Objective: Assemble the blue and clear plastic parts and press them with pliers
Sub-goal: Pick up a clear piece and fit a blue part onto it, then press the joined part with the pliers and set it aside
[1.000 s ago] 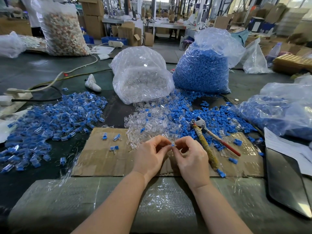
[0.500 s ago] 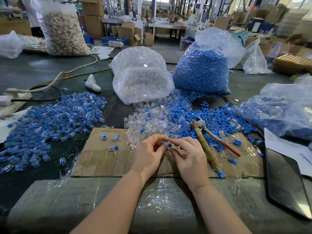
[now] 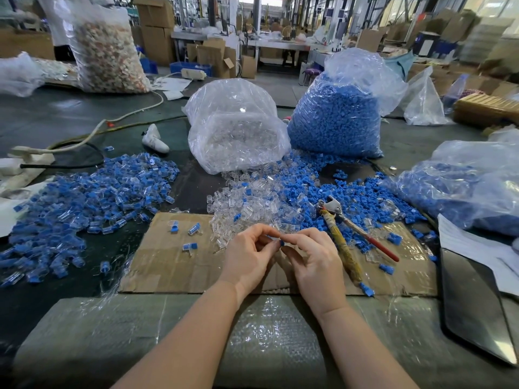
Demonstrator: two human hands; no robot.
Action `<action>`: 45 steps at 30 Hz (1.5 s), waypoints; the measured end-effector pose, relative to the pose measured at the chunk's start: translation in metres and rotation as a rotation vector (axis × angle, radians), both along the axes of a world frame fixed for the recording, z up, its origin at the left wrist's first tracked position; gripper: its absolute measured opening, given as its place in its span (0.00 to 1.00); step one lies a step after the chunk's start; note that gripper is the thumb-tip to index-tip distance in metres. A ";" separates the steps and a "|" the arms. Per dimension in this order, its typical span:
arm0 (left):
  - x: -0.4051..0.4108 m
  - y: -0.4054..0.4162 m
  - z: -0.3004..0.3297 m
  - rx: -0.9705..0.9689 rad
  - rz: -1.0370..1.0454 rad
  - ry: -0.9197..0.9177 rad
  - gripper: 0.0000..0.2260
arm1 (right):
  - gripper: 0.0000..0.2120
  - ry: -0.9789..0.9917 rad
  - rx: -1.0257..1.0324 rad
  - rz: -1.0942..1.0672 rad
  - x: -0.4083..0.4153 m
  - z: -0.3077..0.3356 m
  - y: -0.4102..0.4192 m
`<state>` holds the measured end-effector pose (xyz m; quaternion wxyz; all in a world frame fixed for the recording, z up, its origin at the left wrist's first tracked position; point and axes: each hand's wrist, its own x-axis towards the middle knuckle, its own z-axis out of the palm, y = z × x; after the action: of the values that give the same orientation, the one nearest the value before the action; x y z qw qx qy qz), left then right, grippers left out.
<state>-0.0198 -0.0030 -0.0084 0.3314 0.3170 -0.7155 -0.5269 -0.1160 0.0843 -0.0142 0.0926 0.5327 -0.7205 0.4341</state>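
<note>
Over the cardboard sheet (image 3: 168, 265) my left hand (image 3: 248, 256) and my right hand (image 3: 314, 259) meet fingertip to fingertip. Between them they pinch a small blue part (image 3: 281, 242) with a clear part that is mostly hidden by my fingers. The pliers (image 3: 345, 234) lie just right of my right hand, jaws pointing away, one handle red. Loose clear parts (image 3: 241, 206) are heaped beyond my hands, and loose blue parts (image 3: 365, 200) spread to their right. Three assembled pieces (image 3: 193, 229) lie on the cardboard to the left.
A big pile of assembled pieces (image 3: 84, 203) covers the left of the table. A bag of clear parts (image 3: 236, 136) and a bag of blue parts (image 3: 337, 119) stand behind. Another bag (image 3: 466, 186) and a dark tray (image 3: 474, 310) sit at right. Cables (image 3: 84, 141) run at far left.
My fingertips have shifted slightly together around the small parts; the blue part now shows at my right thumb. Both hands stay over the same spot on the cardboard.
</note>
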 end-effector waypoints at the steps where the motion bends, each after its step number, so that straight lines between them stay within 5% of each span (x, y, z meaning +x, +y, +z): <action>1: 0.000 0.000 0.000 0.007 -0.004 0.005 0.07 | 0.08 -0.005 0.001 0.000 0.000 0.000 0.000; 10: 0.000 0.000 0.001 0.028 -0.016 0.021 0.06 | 0.07 0.039 0.009 -0.028 0.001 0.002 0.000; 15: -0.001 -0.001 -0.001 0.041 0.000 0.028 0.05 | 0.13 0.044 0.062 -0.303 -0.007 0.004 0.001; 19: 0.000 -0.002 -0.002 0.056 0.001 0.032 0.05 | 0.24 -0.082 0.481 -0.703 -0.029 0.014 0.005; 24: 0.000 -0.002 -0.001 0.039 0.005 0.035 0.06 | 0.33 -0.167 0.856 -0.725 -0.050 0.021 0.006; 35: 0.000 -0.003 0.000 0.118 0.006 0.086 0.06 | 0.34 -0.213 0.849 -0.758 -0.058 0.026 -0.005; 45: -0.002 -0.007 0.001 0.192 0.036 0.109 0.06 | 0.20 0.077 0.751 -0.721 -0.052 0.029 0.001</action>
<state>-0.0213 -0.0103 -0.0073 0.3473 0.3310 -0.6369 -0.6035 -0.1682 0.0849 0.0147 0.0654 0.2631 -0.9602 0.0665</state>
